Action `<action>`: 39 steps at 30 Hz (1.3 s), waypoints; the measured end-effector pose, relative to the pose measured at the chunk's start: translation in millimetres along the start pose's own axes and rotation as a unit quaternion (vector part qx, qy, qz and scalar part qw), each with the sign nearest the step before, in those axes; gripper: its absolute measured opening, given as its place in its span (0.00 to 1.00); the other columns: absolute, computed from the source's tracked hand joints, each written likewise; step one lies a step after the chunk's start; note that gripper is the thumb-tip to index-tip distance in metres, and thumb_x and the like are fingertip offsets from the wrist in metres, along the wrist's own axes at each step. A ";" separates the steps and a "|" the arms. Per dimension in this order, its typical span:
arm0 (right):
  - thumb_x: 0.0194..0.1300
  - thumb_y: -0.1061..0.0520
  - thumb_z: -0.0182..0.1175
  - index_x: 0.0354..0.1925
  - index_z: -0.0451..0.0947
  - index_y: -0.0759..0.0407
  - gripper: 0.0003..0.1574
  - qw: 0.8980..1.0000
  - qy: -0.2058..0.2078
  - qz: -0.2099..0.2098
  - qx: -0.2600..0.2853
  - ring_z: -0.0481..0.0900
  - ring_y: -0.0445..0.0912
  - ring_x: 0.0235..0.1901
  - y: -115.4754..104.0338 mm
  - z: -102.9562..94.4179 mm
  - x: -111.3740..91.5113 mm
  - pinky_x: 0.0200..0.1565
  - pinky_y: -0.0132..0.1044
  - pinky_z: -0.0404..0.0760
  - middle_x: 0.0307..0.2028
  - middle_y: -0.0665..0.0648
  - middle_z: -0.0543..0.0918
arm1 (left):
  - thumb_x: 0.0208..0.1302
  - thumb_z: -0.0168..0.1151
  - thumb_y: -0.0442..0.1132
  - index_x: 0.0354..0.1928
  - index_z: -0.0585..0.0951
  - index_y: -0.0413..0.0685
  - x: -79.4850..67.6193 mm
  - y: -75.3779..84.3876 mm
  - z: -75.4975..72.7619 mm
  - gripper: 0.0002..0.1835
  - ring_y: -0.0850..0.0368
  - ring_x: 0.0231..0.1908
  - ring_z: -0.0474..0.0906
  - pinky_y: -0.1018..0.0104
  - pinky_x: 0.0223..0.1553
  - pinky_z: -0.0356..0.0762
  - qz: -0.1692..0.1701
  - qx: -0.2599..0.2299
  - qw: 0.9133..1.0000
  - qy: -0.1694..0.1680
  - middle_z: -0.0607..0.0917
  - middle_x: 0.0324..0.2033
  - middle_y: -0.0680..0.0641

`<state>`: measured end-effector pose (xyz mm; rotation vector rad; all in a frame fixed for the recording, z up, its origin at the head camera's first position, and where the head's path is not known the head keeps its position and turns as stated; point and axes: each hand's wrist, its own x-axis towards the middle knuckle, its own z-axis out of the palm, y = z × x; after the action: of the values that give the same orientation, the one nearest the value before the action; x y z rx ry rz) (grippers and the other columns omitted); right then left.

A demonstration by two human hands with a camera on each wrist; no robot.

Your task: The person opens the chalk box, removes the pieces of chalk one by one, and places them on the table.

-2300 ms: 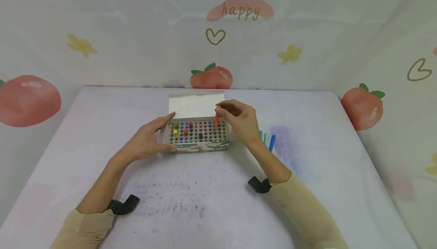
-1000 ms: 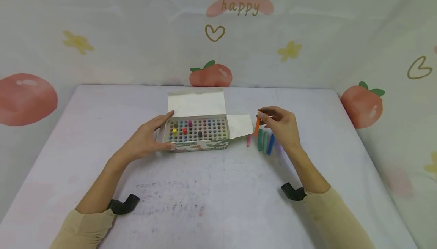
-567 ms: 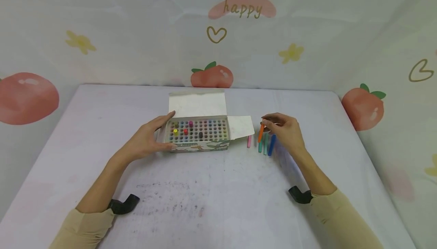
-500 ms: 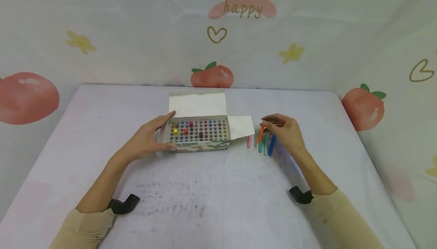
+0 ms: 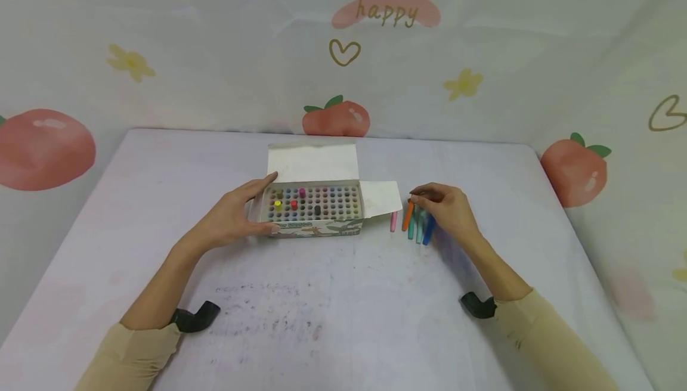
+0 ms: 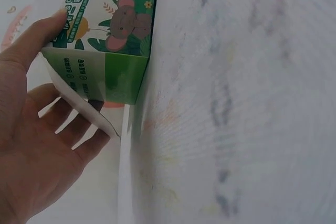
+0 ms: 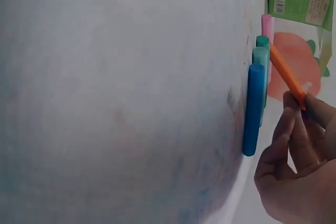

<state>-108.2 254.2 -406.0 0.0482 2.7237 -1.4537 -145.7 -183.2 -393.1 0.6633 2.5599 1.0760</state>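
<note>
I see both forearms reaching up from the lower corners of the head view, sleeves pushed back. The left hand grips the left end of the box, thumb on the front wall and index finger at the back corner; in the left wrist view, its other fingers reach behind a loose end flap. The right hand, right of centre, pinches the upper end of an orange stick between thumb and fingers, wrist angled toward the upper left.

I can read "happy" in gold script on the backdrop, upper centre. Green lettering and Chinese characters on the box are too blurred for me to make out surely; a barcode shows at upper right in the right wrist view.

The orange stick is slim, plain and tilted; I cannot tell whether its lower end touches the tabletop. It sits between a pink stick and a dark green stick, with a pale green stick and a blue stick further right.
</note>
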 end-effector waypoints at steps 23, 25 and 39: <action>0.67 0.48 0.66 0.47 0.87 0.58 0.18 0.997 -0.054 0.017 -0.057 0.81 0.52 0.49 8.4 11.3 16.2 0.51 0.46 0.78 0.44 0.57 0.88 | 0.51 0.79 0.51 0.79 0.53 0.59 -6.5 -4.1 1.5 0.57 0.36 0.74 0.50 0.33 0.67 0.52 -0.013 -0.006 1.000 0.000 0.58 0.74 0.38; 0.67 0.49 0.66 0.47 0.87 0.59 0.18 0.997 -0.057 0.022 -0.054 0.82 0.52 0.48 7.2 11.9 16.1 0.49 0.45 0.79 0.45 0.57 0.87 | 0.51 0.78 0.51 0.79 0.53 0.59 -7.2 -4.5 1.5 0.57 0.36 0.74 0.49 0.33 0.68 0.52 -0.010 -0.006 1.000 0.001 0.58 0.74 0.38; 0.68 0.47 0.64 0.49 0.85 0.57 0.18 1.000 -0.004 0.014 -0.012 0.81 0.49 0.40 -4.0 -0.6 10.5 0.42 0.35 0.78 0.47 0.57 0.85 | 0.52 0.79 0.46 0.79 0.53 0.55 -2.2 2.2 2.8 0.57 0.36 0.71 0.55 0.34 0.66 0.57 0.020 -0.003 1.000 0.010 0.63 0.71 0.38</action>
<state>-118.9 252.5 -402.9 0.0796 2.7217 -1.4117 -142.0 -181.3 -393.2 0.7074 2.5694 1.1095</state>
